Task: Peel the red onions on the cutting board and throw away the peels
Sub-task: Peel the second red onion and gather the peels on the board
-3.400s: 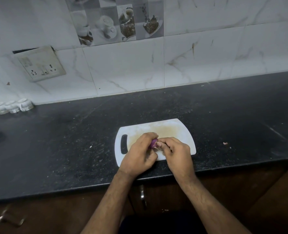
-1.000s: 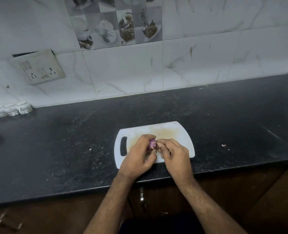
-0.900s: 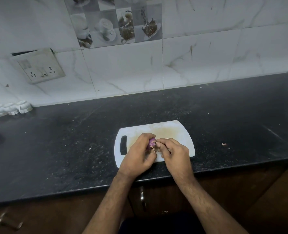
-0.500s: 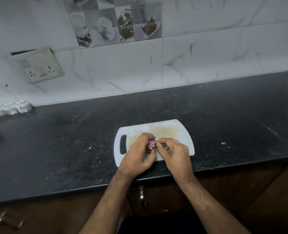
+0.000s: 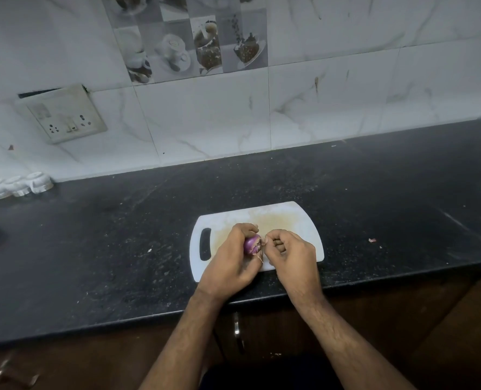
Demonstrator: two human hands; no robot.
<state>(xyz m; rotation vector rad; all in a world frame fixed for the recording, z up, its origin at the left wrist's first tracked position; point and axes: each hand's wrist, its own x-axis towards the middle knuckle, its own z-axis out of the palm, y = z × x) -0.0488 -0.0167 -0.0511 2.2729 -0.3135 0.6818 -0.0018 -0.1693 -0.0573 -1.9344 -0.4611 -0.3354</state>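
Inspector: One red onion is visible, and you hold it above the white cutting board. Your left hand is wrapped around it; your right hand pinches a flap of dry peel at its exposed end.

Operator: How far along am I?

Inspector: Partway, I judge. Purple flesh shows, yet skin clings. No other onions are in view. One scrap lies on the black counter, right of the board. Disposal remains undone; no bin is visible.
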